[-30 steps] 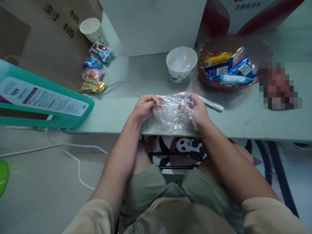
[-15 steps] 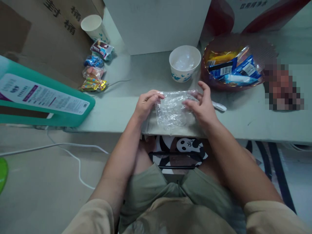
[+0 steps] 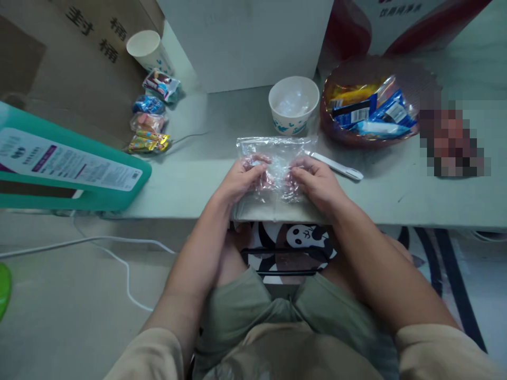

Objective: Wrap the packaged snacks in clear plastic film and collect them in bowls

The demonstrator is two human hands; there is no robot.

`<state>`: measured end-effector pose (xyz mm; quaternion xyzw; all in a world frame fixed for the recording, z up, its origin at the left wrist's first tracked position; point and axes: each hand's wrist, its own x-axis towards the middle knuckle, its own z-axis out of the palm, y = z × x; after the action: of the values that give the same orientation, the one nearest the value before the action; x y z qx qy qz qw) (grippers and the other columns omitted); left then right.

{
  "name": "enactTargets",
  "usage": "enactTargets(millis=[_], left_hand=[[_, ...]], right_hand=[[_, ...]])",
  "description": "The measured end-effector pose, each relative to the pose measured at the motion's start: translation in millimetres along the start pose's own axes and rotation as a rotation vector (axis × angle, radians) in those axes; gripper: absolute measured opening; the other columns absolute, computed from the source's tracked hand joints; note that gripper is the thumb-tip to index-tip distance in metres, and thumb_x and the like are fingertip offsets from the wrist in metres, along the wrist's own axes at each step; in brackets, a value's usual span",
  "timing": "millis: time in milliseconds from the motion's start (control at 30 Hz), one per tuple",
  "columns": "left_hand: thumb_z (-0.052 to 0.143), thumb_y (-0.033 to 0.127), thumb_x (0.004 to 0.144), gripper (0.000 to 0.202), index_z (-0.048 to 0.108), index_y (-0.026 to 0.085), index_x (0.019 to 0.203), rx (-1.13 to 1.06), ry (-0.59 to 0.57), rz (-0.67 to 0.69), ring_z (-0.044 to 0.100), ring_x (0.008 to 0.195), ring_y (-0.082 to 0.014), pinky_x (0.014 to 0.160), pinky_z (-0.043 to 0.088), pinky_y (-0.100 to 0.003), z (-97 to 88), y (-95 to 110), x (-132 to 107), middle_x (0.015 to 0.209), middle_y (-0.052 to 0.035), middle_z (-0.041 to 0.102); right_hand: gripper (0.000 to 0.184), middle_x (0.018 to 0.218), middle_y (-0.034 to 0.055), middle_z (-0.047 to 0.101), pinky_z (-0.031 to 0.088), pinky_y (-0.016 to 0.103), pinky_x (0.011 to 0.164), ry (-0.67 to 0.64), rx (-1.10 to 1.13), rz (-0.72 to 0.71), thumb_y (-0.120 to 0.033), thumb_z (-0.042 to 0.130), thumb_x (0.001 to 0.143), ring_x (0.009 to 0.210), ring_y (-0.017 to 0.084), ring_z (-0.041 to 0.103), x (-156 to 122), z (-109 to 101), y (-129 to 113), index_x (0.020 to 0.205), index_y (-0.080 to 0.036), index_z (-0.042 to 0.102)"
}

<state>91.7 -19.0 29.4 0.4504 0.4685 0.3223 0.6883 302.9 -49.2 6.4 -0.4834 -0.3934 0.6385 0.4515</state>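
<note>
A clear, crinkled plastic bag (image 3: 277,166) is held between my two hands above the table's front edge. My left hand (image 3: 245,177) pinches its left side, with fingers showing through the film. On the other side, my right hand (image 3: 311,179) grips the bag between thumb and fingers. Beyond my right hand lies a slim white tool (image 3: 336,166), perhaps a utility knife, flat on the table. A paper bowl (image 3: 293,105) with blue print stands behind the bag, with something clear and crumpled inside.
Snack packets (image 3: 382,113) fill a reddish glass bowl (image 3: 328,119) at the right. Small wrapped snacks (image 3: 148,121) line the left, near a paper cup (image 3: 148,50). A green jug (image 3: 130,179) and a cardboard box (image 3: 87,68) flank them. A white box (image 3: 253,47) stands behind.
My right hand has come down and closed on the bag, nearer my left hand. The bag is gathered more between them, its upper edge spread out. More of the white tool shows.
</note>
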Motion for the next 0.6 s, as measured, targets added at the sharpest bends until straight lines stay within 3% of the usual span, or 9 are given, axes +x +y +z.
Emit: enactTargets(millis=[100, 167, 267, 333, 400, 500, 600], left_hand=[[0.079, 0.034, 0.074, 0.038, 0.064, 0.026, 0.107, 0.000, -0.026, 0.059, 0.052, 0.043, -0.0102, 0.042, 0.038, -0.022, -4.5, 2, -3, 0.051, 0.0095, 0.050], [0.077, 0.032, 0.071, 0.035, 0.064, 0.028, 0.103, -0.052, -0.015, 0.113, 0.046, 0.040, -0.0099, 0.040, 0.035, -0.023, -6.9, 4, -4, 0.049, 0.0098, 0.046], [0.073, 0.037, 0.068, 0.020, 0.064, 0.024, 0.081, -0.096, -0.003, 0.138, 0.048, 0.046, -0.0103, 0.045, 0.040, -0.025, -10.2, 8, -3, 0.056, 0.0043, 0.052], [0.068, 0.048, 0.070, 0.028, 0.063, 0.021, 0.068, -0.094, -0.032, 0.131, 0.053, 0.052, -0.0115, 0.050, 0.044, -0.027, -12.7, 9, -2, 0.063, -0.0006, 0.057], [0.064, 0.054, 0.074, 0.037, 0.062, 0.019, 0.061, -0.041, -0.042, 0.148, 0.054, 0.058, -0.0124, 0.053, 0.043, -0.027, -15.3, 8, 0, 0.067, -0.0031, 0.057], [0.074, 0.037, 0.070, 0.021, 0.063, 0.019, 0.069, 0.127, 0.037, 0.208, 0.052, 0.064, -0.0107, 0.058, 0.041, -0.024, -18.5, 2, 5, 0.075, -0.0007, 0.059], [0.073, 0.018, 0.063, 0.028, 0.062, 0.021, 0.089, 0.240, 0.194, 0.276, 0.054, 0.071, -0.0092, 0.065, 0.043, -0.022, -20.6, -5, 10, 0.095, 0.0001, 0.062]], right_hand=[[0.034, 0.056, -0.0066, 0.055, 0.041, 0.027, 0.047, 0.027, 0.004, -0.019, -0.041, 0.073, 0.077, 0.047, 0.014, 0.051, -2, 2, -1, 0.107, -0.028, 0.063], [0.034, 0.057, -0.0062, 0.055, 0.042, 0.028, 0.047, 0.060, 0.059, -0.053, -0.039, 0.070, 0.075, 0.048, 0.015, 0.050, -1, 2, -2, 0.106, -0.030, 0.063], [0.023, 0.067, -0.0021, 0.062, 0.047, 0.031, 0.051, 0.049, 0.123, -0.065, -0.038, 0.071, 0.068, 0.055, 0.015, 0.055, -1, 1, -7, 0.087, -0.028, 0.063], [0.022, 0.071, 0.0012, 0.064, 0.050, 0.034, 0.055, -0.003, 0.148, -0.078, -0.044, 0.070, 0.067, 0.058, 0.017, 0.057, -3, -1, -12, 0.079, -0.026, 0.066], [0.034, 0.071, 0.0044, 0.065, 0.051, 0.037, 0.058, -0.042, 0.142, -0.083, -0.058, 0.065, 0.071, 0.062, 0.019, 0.059, -5, -3, -15, 0.075, -0.024, 0.068], [0.046, 0.073, 0.0051, 0.064, 0.049, 0.036, 0.060, -0.002, 0.055, -0.066, -0.069, 0.063, 0.074, 0.064, 0.019, 0.059, -5, -4, -13, 0.076, -0.023, 0.066], [0.044, 0.077, -0.0011, 0.065, 0.048, 0.032, 0.064, 0.100, -0.017, -0.105, -0.047, 0.081, 0.064, 0.067, 0.017, 0.059, -1, -2, -7, 0.097, -0.027, 0.062]])
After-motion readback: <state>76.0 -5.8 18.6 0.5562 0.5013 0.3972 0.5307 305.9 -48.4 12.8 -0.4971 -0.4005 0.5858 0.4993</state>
